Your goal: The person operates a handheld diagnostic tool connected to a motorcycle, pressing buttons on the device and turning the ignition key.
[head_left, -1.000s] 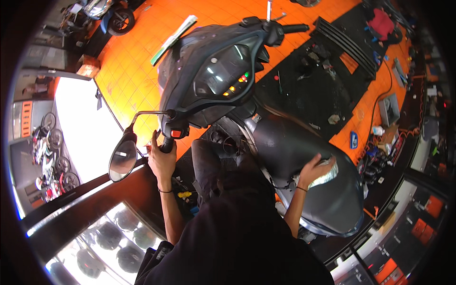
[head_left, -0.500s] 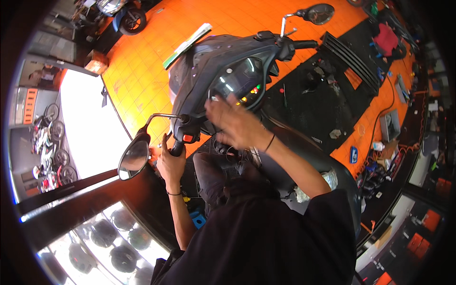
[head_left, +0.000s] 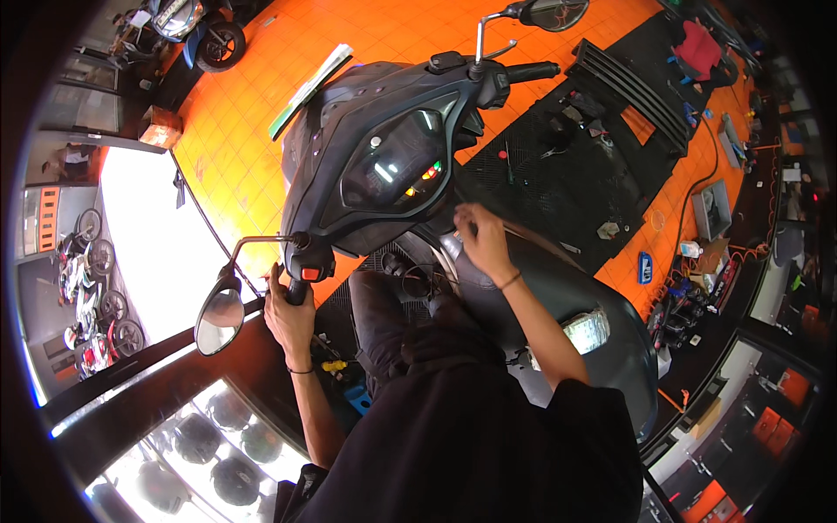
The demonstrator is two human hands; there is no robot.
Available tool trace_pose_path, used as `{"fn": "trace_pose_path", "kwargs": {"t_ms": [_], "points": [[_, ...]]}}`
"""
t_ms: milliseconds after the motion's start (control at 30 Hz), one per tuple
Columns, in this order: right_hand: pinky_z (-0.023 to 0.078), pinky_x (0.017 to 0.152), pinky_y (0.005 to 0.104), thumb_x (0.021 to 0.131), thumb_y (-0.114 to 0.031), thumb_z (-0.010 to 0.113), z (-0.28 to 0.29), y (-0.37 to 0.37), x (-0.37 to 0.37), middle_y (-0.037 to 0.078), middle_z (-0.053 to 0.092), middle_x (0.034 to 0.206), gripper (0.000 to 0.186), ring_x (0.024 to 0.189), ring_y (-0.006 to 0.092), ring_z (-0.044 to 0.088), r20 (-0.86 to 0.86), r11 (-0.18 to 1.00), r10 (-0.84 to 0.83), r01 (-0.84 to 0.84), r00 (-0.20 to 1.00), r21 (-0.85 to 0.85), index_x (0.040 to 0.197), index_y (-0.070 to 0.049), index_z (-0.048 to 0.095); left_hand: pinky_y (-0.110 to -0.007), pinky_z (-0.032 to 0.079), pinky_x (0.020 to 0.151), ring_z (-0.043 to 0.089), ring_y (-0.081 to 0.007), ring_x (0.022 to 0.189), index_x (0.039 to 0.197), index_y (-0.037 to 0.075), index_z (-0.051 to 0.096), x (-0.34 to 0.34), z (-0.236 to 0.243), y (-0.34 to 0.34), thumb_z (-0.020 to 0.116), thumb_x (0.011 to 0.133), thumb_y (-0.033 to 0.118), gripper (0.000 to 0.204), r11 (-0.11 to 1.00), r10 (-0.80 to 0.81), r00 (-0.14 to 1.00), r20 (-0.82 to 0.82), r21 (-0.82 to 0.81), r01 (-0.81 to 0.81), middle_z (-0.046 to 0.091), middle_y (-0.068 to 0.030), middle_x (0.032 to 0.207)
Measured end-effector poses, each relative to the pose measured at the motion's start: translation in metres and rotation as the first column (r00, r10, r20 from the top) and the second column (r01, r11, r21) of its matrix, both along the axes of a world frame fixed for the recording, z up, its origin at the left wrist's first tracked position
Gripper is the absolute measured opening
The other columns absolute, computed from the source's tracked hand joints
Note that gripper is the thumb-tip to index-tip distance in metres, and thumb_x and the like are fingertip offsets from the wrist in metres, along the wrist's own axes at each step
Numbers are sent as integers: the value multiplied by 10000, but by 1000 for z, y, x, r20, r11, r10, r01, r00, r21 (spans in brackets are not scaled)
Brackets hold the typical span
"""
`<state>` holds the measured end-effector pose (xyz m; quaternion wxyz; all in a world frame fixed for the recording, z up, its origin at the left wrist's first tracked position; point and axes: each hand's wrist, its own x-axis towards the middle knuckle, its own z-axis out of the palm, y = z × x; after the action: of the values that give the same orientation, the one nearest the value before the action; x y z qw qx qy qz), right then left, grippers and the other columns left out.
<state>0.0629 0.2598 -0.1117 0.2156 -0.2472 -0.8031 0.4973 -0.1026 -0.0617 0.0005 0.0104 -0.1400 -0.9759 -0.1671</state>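
Observation:
A dark grey scooter (head_left: 305, 166) stands before me, its instrument display (head_left: 397, 161) lit with small coloured lights. My left hand (head_left: 289, 318) is wrapped round the left handlebar grip (head_left: 298, 292), one finger stretched forward toward the lever. Just above it is a red switch (head_left: 310, 274). My right hand (head_left: 485, 242) hovers over the front end of the black seat (head_left: 580, 292), below the display. Its fingers are loosely bent with a gap between them, and I see nothing in them. The left mirror (head_left: 218, 321) sticks out beside my left hand.
A black slatted ramp or rack (head_left: 632, 96) lies on a dark mat (head_left: 558, 174) to the right. A person in red (head_left: 697, 50) crouches at the far right. Helmets stand in a lit display case (head_left: 196, 436) at lower left. A parked motorcycle (head_left: 205, 44) is at the far left.
My right hand has moved away from the display, down and to the right, over the front of the seat. My left hand stays on the grip. The view has shifted slightly.

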Motion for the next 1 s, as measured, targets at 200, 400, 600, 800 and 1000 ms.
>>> {"fn": "trace_pose_path", "kwargs": {"t_ms": [200,400,600,800,1000], "points": [[535,815,489,944,-127,634,-47,59,-87,261,699,1050,279,944,434,678,94,995,-94,96,991,-13,1171,30,596,-516,366,1124,513,-406,1284,1423,36,533,0,0,-7,800,756,163,730,989,-115,987,-109,-105,103,641,-251,1180],[514,939,539,920,-114,617,-129,87,-145,327,642,1213,420,1143,520,593,-69,995,92,-94,993,-37,1296,53,532,-492,444,1078,555,-432,1265,1481,80,474,-6,-4,-7,784,803,202,756,995,-99,995,-7,-12,99,605,-250,1339],[530,909,529,881,-63,594,-153,94,-141,275,679,1096,234,1033,462,656,344,940,135,-230,929,251,1086,35,649,-484,462,1067,545,-406,1285,1491,109,477,-3,-5,-8,799,778,178,785,998,-49,998,31,-36,50,575,-217,1398],[556,835,460,881,-92,617,-149,88,-143,214,697,1030,163,945,379,695,355,880,86,-237,931,411,988,-10,708,-488,482,1035,565,-412,1261,1467,79,498,-2,-4,-8,789,778,178,754,997,-61,998,2,-50,61,601,-225,1358],[560,837,434,876,-124,637,-148,104,-144,181,716,970,174,944,331,708,427,798,112,-338,897,500,998,-31,718,-487,497,1020,593,-411,1235,1444,32,515,-3,4,0,766,811,220,706,994,-87,996,-15,-68,86,619,-232,1331]]}}
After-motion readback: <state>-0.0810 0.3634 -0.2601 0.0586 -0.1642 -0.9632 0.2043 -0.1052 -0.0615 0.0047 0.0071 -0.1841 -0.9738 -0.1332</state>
